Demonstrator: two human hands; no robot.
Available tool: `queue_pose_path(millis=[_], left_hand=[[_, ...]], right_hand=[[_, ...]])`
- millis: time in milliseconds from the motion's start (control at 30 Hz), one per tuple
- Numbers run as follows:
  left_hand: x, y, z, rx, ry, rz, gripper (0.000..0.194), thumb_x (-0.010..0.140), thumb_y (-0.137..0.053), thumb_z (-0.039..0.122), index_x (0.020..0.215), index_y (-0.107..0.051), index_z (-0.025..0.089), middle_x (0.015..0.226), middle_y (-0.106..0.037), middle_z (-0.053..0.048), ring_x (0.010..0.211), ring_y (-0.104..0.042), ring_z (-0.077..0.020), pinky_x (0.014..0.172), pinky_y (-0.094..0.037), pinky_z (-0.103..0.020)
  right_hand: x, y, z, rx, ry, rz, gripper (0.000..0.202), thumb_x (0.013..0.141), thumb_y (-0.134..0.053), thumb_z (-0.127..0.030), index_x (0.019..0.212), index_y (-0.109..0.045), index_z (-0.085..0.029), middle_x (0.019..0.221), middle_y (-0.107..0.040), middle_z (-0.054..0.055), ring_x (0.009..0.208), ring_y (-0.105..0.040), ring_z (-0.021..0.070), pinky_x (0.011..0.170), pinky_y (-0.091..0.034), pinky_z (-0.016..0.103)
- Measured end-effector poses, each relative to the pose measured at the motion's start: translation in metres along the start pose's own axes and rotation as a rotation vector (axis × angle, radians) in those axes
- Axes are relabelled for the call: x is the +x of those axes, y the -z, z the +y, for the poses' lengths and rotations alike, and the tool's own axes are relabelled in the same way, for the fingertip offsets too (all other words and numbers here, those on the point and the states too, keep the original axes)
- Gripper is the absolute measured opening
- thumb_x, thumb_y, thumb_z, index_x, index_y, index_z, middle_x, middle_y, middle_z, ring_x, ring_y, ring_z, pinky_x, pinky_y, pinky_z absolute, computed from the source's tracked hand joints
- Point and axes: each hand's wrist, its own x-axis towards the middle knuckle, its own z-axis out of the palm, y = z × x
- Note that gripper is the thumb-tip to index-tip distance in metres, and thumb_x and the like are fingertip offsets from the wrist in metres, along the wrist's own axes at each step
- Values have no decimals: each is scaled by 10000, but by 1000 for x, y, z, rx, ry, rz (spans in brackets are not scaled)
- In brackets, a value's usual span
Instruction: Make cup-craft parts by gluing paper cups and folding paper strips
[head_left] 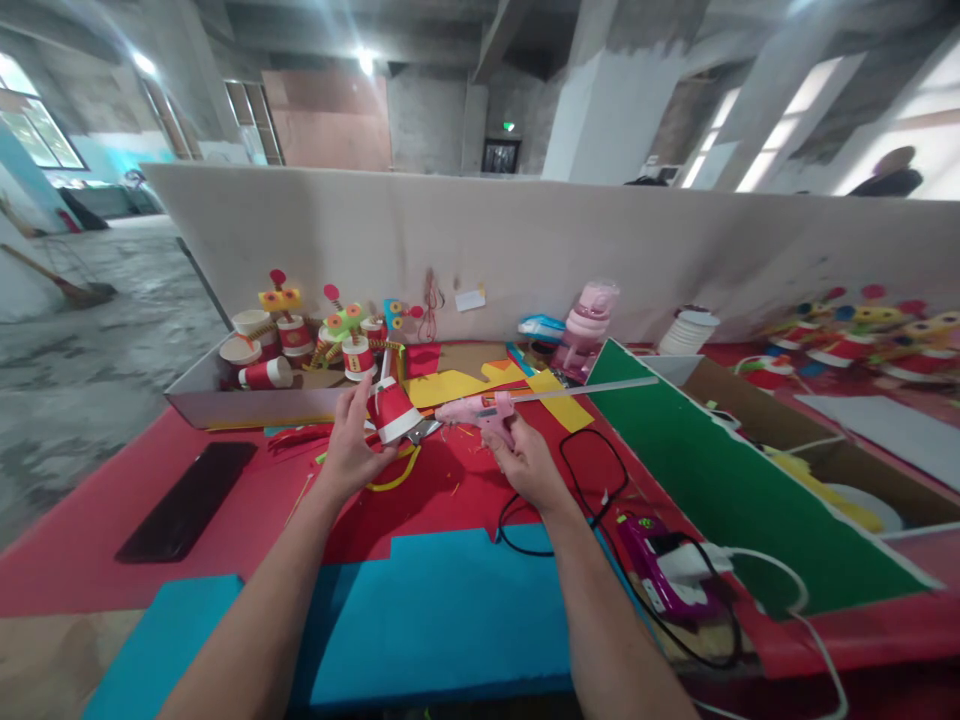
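Tilted on its side, a red paper cup with a white rim point(395, 411) is held in my left hand point(351, 440), fingers closed round its left side. My right hand point(526, 462) grips the handle of a pink hot glue gun point(476, 408), a long glue stick point(592, 389) sticking out of its back. The nozzle points left, close to the cup's rim; whether it touches I cannot tell. Behind and below the cup lie scissors with yellow handles point(401, 478), partly hidden. Yellow paper pieces point(450, 386) lie beyond on the red tabletop point(442, 500).
At the back left, a box point(247, 408) holds cups and cup figures. A black phone point(187, 503) lies left. To the right stand a green board point(720, 480), a purple power strip point(660, 570) with cables, and a pink bottle point(589, 325). Blue foam point(442, 620) lies in front.
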Motion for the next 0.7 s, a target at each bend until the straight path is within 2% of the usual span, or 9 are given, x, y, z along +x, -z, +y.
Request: queue_pose_path(millis=[167,300,467,700], left_hand=[[0,0,1,-82,56,-27,1014,626,-716,200,1480,-170,195,1318,-423,-146,1158,-466,-292,957,-436,-424],[-1,-2,-1,-176,114,-41,1024,607,-710,183,1479,-175,225,1341,-411,-129,1135,-504,-279,933,-458,-401],[-1,-3,-4,-189,130,-7,978,617,-704,211,1465,-217,227,1285,-438,-113,1145,-495,-275,982,-425,-430],[0,-1,-3,-175,113,-20,977,632,-707,224,1470,-205,215,1323,-417,-135,1184,-463,-286,981,-430,-433]], right_hand=[[-1,2,-2,124,-36,-24,325,892,-486,-424,1059,-558,-155,656,-626,34,592,-602,176,552,-437,253],[-1,4,-3,139,-41,-34,300,891,-487,-429,996,-561,-158,575,-568,1,524,-554,155,515,-412,241],[-2,4,-5,120,-49,-32,270,888,-490,-421,921,-547,-159,561,-539,-7,521,-534,146,525,-403,239],[-1,1,-8,100,-28,-23,253,882,-484,-429,865,-553,-186,575,-552,10,558,-552,161,537,-417,249]])
